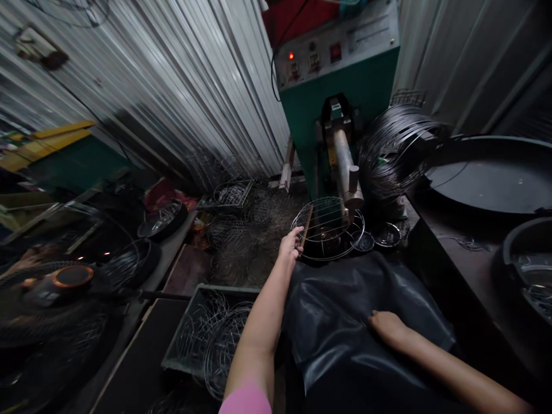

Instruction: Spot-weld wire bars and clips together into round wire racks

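Pink sleeve [246,401] lies nearest the camera. Your left hand [291,244] — fingers clamped on the round wire rack [328,232] — holds it at the metal bar's [345,158] end. Your right hand [387,328], fingers curled together, rests on the black apron [345,299].

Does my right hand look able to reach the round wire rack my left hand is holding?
Probably yes: the right hand is over the black lap covering, and nothing visible stands between it and the near side of the round wire rack.

Head cam, fwd/down, prob. tilted.
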Demonstrator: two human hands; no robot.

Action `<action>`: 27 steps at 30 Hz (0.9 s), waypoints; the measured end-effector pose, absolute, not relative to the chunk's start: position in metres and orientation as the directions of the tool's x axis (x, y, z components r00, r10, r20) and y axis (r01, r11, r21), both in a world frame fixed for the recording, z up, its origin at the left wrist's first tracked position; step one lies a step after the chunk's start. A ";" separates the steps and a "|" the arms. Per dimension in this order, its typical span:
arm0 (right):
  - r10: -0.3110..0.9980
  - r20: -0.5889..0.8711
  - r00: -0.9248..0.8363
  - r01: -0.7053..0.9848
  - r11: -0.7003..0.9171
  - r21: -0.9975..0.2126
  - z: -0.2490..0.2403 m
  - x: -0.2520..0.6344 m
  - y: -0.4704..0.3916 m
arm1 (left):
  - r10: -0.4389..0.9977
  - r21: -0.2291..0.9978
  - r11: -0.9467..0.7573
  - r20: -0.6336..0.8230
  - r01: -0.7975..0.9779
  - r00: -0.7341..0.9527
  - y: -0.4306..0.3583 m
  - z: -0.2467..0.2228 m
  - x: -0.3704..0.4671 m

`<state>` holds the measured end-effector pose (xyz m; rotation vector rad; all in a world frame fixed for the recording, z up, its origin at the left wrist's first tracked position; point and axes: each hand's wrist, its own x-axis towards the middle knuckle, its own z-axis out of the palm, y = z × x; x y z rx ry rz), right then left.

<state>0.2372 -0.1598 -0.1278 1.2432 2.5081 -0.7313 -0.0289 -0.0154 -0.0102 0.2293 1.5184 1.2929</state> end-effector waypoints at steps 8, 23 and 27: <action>0.694 -0.428 -0.579 0.787 0.339 -0.515 -0.119 0.267 -0.149 | 0.724 0.837 0.342 -0.525 -0.428 -0.448 -0.021 -0.010 -0.027; 0.949 0.004 -0.316 0.400 0.137 -0.906 -0.056 0.248 -0.106 | 0.788 0.895 0.213 -0.395 -0.393 -0.472 -0.025 -0.004 -0.009; 0.989 0.101 -0.110 0.067 0.109 -0.992 -0.012 0.227 -0.084 | 0.791 0.904 0.197 -0.375 -0.379 -0.484 -0.024 -0.001 -0.001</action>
